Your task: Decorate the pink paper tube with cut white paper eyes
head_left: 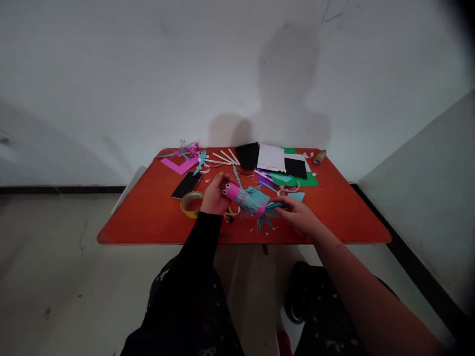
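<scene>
A pink and light-blue paper fish point(249, 201) with two googly eyes is held above the near middle of the table, its head to the left and its pleated blue tail to the right. My left hand point(216, 194) is closed about the head end; some of its fingers are hidden behind the fish. With thumb and fingers, my right hand point(296, 213) pinches the upper part of the tail. Just below my left hand lies a yellow and black tool point(229, 216), partly covered. A roll of tape point(192, 203) with a yellow edge is left of my left wrist.
On the red table point(148, 217) lie a black phone point(187, 185), a pink paper piece point(179, 165), white sticks point(227, 157), black and white sheets point(271, 157), green paper point(310, 181) and scattered scraps. A cardboard tube point(319, 157) sits at the back right. A wall stands behind.
</scene>
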`<state>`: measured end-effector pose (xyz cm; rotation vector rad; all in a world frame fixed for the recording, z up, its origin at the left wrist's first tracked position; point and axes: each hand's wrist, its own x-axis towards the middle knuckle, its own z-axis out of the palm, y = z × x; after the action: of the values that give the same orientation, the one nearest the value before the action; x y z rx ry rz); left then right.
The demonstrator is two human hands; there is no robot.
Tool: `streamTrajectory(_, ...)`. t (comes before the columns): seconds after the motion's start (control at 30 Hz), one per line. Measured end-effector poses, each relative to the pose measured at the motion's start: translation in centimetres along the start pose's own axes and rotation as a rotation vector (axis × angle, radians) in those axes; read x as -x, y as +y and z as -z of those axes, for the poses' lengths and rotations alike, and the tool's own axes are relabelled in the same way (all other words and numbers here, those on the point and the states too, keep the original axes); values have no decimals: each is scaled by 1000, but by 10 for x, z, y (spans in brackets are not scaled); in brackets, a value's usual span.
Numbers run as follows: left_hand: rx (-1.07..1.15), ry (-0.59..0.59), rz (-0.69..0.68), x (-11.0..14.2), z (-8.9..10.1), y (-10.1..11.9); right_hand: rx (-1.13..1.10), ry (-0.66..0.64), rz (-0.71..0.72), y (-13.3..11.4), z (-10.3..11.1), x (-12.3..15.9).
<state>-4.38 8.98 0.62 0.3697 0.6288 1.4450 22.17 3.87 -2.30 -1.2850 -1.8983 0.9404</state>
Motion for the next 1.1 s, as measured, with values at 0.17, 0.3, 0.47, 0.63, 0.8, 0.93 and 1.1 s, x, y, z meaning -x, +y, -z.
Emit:
streamTrajectory(0.17, 13, -44, 50, 3, 1, -2, 424, 85, 295, -24, 2, 0)
streamTrajectory(0.3, 69, -49, 128, 4, 0, -4, 560, -114, 265, -43, -4, -5)
streamTrajectory(0.47, 66, -19, 155, 2, -1, -3, 183, -273, 31, -37, -24, -15)
streamTrajectory(0.63, 98, 92, 128, 1, -2, 0, -149, -357, -104, -26, -41, -12)
streamTrajectory(0.8, 23, 80, 83, -1, 6, -1, -346, -425, -155, -28, -45, -6)
streamTrajectory(0.93, -45, 106, 70, -7, 15, -2, -306, -380, -237, -30, -39, -7)
streamTrajectory(1.1, -61, 154, 96, -8, 16, -1, -217, -364, -262, -32, -30, -10)
